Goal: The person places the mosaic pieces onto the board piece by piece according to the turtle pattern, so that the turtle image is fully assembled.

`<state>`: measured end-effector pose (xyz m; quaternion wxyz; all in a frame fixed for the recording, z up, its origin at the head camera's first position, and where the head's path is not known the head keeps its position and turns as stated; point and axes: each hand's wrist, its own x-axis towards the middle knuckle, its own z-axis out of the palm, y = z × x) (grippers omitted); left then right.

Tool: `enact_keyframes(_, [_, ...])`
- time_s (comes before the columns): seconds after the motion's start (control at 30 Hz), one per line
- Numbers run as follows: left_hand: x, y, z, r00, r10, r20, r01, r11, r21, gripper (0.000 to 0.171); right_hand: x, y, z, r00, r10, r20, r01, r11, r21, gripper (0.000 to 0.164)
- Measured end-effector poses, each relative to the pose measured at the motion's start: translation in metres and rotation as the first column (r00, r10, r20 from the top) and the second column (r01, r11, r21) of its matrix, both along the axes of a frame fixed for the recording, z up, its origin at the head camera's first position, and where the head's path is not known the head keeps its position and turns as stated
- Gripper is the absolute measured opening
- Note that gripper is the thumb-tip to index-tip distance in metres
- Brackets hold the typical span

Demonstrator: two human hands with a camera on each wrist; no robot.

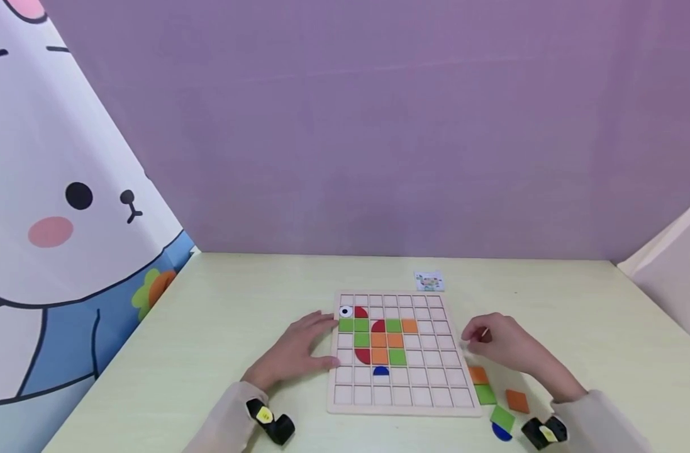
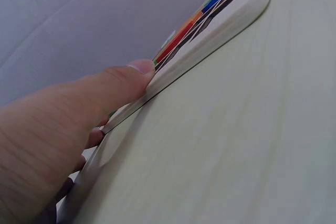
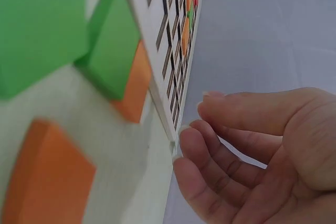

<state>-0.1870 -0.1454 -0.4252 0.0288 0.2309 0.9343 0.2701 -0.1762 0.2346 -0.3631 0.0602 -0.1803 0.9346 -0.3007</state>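
A pale wooden grid board (image 1: pixel 404 408) lies on the table, with red, green and orange pieces set in its squares. On it are also an eye piece (image 1: pixel 346 311) and a blue half-round piece (image 1: pixel 381 371). My left hand (image 1: pixel 292 352) rests at the board's left edge, fingers spread; the left wrist view shows the thumb (image 2: pixel 128 80) touching the rim. Just off the right edge hovers my right hand (image 1: pixel 506 340), loosely curled. Nothing shows between its thumb and fingers in the right wrist view.
Loose pieces lie right of the board: an orange square (image 1: pixel 517 401), another orange square (image 1: pixel 478 375), a green square (image 1: pixel 485 394), a second green square (image 1: pixel 502 418) and a blue half-round (image 1: pixel 500 431). A small picture card (image 1: pixel 429 281) lies behind the board. A purple backdrop (image 1: pixel 378 157) stands behind the table.
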Motion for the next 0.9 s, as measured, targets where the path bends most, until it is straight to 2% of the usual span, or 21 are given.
enact_keyframes(0.3, [0.001,0.0,-0.001,1.0,0.0,0.0,0.0,1.0,-0.005,0.079,0.013,0.025,-0.002,0.999,0.031,0.016,-0.031,0.999,0.037,0.01])
enact_keyframes(0.6, [0.0,0.001,0.001,1.0,0.002,0.002,-0.002,1.0,-0.013,0.078,0.026,0.039,-0.008,0.995,-0.034,0.094,0.026,0.996,0.085,0.015])
enact_keyframes(0.9, [0.0,0.001,0.001,1.0,-0.003,-0.007,0.003,1.0,-0.011,0.079,0.035,0.039,-0.017,0.985,0.073,0.156,-0.071,0.997,-0.018,0.014])
